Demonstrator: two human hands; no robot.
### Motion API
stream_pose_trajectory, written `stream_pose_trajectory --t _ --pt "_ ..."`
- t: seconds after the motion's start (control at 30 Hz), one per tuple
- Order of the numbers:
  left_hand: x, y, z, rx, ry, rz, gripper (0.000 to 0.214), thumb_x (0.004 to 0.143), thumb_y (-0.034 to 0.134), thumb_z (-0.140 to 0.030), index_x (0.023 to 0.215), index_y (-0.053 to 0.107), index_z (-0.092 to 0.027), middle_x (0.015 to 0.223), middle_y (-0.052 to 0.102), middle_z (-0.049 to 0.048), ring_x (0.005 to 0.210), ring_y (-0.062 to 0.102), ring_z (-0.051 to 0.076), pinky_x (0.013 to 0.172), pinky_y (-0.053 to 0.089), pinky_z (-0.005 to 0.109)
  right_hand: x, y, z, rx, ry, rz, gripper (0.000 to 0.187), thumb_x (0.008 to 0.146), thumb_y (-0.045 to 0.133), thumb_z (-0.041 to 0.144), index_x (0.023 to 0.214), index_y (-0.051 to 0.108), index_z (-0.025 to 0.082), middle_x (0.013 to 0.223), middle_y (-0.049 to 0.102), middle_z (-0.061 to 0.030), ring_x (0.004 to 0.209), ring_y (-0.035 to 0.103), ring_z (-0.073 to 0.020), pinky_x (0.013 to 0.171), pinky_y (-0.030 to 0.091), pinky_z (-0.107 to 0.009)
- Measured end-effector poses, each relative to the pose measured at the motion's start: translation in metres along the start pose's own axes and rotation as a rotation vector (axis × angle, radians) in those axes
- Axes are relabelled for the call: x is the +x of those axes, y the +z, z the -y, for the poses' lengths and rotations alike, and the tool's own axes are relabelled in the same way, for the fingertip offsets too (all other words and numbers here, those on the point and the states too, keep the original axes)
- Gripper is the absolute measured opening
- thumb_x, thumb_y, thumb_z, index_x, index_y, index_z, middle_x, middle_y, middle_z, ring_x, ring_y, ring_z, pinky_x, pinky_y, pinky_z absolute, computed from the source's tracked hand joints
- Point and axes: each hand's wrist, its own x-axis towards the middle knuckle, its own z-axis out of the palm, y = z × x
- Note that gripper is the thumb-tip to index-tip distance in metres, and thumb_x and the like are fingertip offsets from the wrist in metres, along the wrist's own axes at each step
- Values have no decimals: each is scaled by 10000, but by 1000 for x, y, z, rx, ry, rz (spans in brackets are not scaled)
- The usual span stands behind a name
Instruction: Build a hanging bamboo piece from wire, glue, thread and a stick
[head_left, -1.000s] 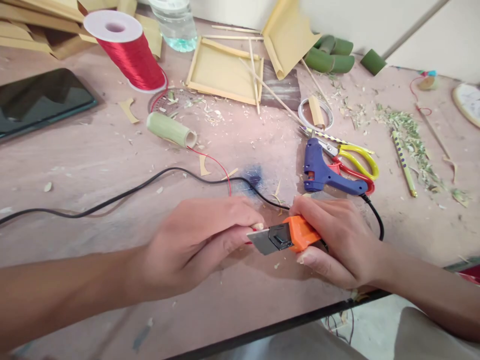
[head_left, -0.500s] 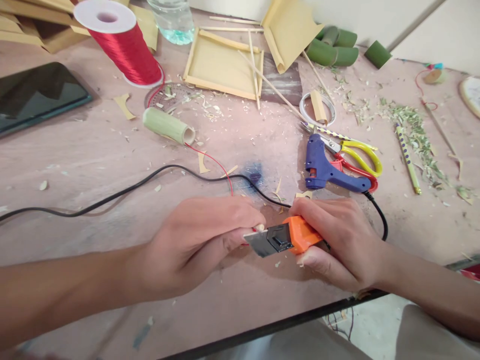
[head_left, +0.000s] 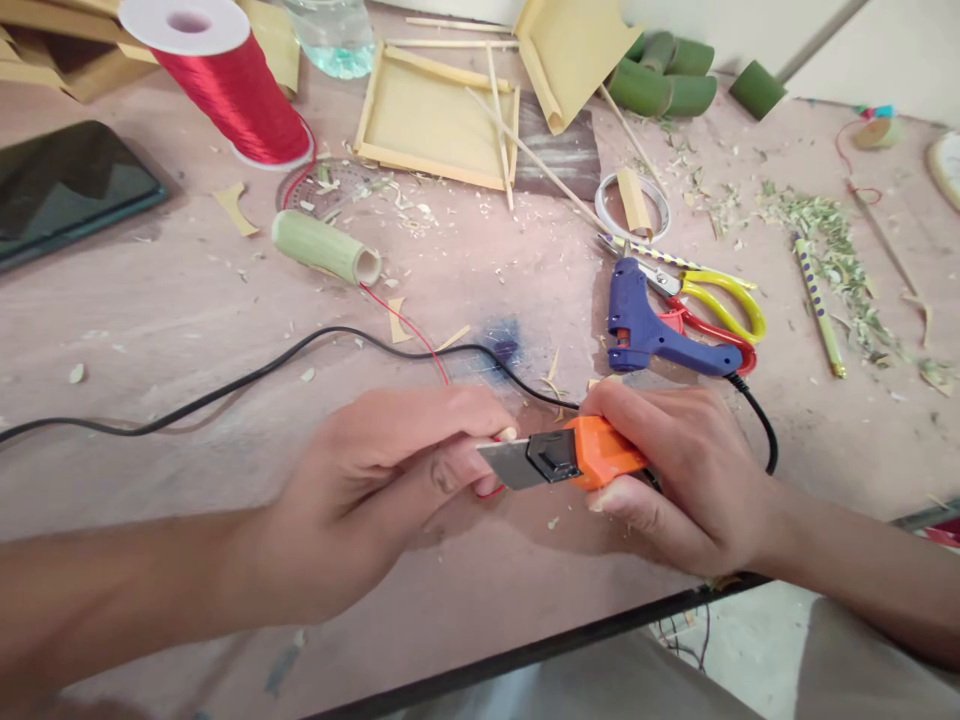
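My right hand (head_left: 682,470) is closed around an orange utility knife (head_left: 606,452), its blade (head_left: 504,464) pointing left. My left hand (head_left: 397,480) pinches a small pale stick (head_left: 508,434), of which only the tip shows between thumb and finger. Red cord lies at that tip, and the blade's edge is right beside it; whether they touch I cannot tell. From the left hand the red cord (head_left: 409,325) runs up to a pale green bamboo tube (head_left: 326,247) lying on its side.
Behind the right hand lie a blue glue gun (head_left: 652,325) and scissors (head_left: 731,305). A black cable (head_left: 247,375) crosses the table. A red spool (head_left: 232,100), a phone (head_left: 71,190), a paper tray (head_left: 431,115), tape (head_left: 660,215) and bamboo pieces (head_left: 675,85) stand farther back.
The knife blade has shifted slightly up and left, over the left thumb's tip. My left hand has turned a little, and more red cord shows under its fingers. The view has shifted slightly.
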Motion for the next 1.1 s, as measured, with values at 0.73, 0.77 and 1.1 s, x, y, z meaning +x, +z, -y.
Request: stream_pose_trajectory --t 0.73,0.77,1.1 --pt "2 3 -2 -389 -285 -75 466 1116 632 -479 765 679 -176 543 469 -39 462 410 69 428 313 153 2 -25 -8 -238 112 -326 435 1114 475 646 1014 534 227 769 556 11 591 423 -129 615 343 -329" --pt "3 3 -2 -402 -291 -74 473 1117 631 -482 764 680 -171 542 466 -41 459 399 63 425 295 147 1 -26 -8 -210 79 -298 431 1115 475 643 1031 540 225 760 553 17 571 402 -122 607 347 -326" --pt "-1 7 2 -612 -459 -39 366 1062 711 -526 900 684 -199 663 616 -23 493 392 70 456 290 159 6 -12 -2 -109 -99 -44 391 1150 434 578 1026 527 220 747 599 16 589 502 -127 565 352 -290"
